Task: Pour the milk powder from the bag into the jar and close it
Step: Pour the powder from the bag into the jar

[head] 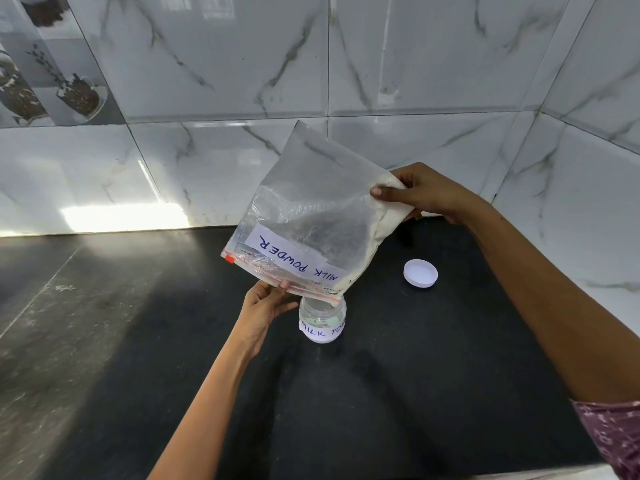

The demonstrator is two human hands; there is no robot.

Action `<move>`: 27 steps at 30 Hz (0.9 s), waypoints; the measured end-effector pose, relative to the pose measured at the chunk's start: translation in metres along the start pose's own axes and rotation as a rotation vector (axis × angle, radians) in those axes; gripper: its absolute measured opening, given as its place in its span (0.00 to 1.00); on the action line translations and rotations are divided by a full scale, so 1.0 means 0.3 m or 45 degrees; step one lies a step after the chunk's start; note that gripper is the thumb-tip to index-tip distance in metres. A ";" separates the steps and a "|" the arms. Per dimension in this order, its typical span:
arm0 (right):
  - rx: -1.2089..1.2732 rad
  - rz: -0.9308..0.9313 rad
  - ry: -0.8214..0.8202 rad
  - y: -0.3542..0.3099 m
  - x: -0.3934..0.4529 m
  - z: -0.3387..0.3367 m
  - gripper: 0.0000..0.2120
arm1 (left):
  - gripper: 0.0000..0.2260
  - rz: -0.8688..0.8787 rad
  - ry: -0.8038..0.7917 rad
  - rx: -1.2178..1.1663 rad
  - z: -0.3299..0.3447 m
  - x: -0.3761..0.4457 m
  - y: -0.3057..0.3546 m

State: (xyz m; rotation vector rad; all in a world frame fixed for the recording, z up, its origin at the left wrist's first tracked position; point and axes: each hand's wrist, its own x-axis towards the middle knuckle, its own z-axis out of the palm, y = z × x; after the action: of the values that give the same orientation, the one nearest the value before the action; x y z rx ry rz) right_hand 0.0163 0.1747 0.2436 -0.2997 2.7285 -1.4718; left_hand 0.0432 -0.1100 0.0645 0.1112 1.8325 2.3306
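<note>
Between the hands, the zip bag [304, 216] hangs tilted: the right hand [420, 194] pinches its raised bottom corner and the left hand [266, 306] pinches the zip edge, with the mouth corner over the open jar [322, 322] on the counter [381, 393]. Powder bunched along the right-hand edge could slump at once and overshoot the narrow jar mouth. The white lid [420, 273] lies beyond the jar, below the right hand.

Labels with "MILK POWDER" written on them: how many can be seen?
2. One label is on the bag, upside down, near its zip edge. The other label is on the jar under the bag, its last letters out of view.
</note>
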 end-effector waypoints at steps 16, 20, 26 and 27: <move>0.229 0.118 -0.137 0.026 -0.013 -0.034 0.25 | 0.26 0.064 0.003 -0.243 0.006 -0.044 -0.010; 0.318 0.136 -0.067 0.037 -0.013 -0.029 0.15 | 0.34 0.070 0.010 -0.260 0.011 -0.046 -0.002; 0.340 0.142 -0.026 0.033 -0.020 -0.028 0.13 | 0.33 0.075 0.006 -0.271 0.022 -0.054 0.014; 0.350 0.143 -0.021 0.035 -0.021 -0.027 0.14 | 0.30 0.070 0.002 -0.272 0.021 -0.053 0.014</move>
State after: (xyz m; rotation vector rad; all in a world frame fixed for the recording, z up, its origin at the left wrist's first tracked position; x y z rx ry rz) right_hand 0.0199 0.1882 0.2391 -0.1451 2.4419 -1.7731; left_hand 0.0596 -0.1079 0.0709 0.1335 1.5878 2.5466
